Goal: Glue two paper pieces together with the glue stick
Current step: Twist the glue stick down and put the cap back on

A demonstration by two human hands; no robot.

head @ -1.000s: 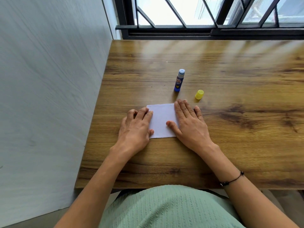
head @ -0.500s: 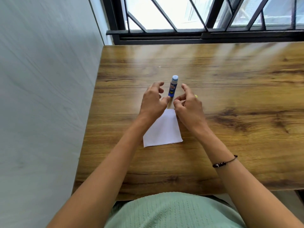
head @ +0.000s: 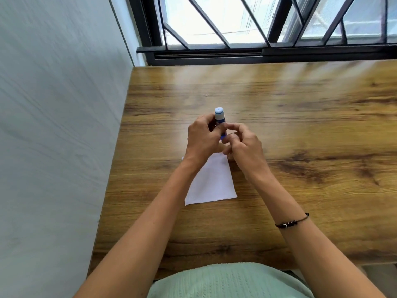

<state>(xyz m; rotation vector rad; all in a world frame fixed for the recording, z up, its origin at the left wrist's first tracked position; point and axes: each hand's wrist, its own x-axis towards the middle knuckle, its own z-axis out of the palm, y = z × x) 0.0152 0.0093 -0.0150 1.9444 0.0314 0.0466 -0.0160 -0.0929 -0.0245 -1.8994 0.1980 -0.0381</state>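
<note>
The blue glue stick [head: 220, 116] stands upright and uncapped, its pale tip showing at the top. My left hand [head: 202, 140] grips its body from the left. From the right, my right hand [head: 245, 147] meets it with curled fingers that pinch the lower end of the stick. The white paper [head: 211, 181] lies flat on the wooden table [head: 311, 130] just below both hands; its far edge is hidden behind them. The yellow cap is out of sight behind my right hand.
A grey wall [head: 60, 125] runs along the table's left edge. A black-framed window [head: 257, 50] closes off the far edge. Bare wood stretches to the right of my hands.
Both hands left the paper, where they lay flat, and went forward to the glue stick. They now hold it, and the stick looks lifted slightly.
</note>
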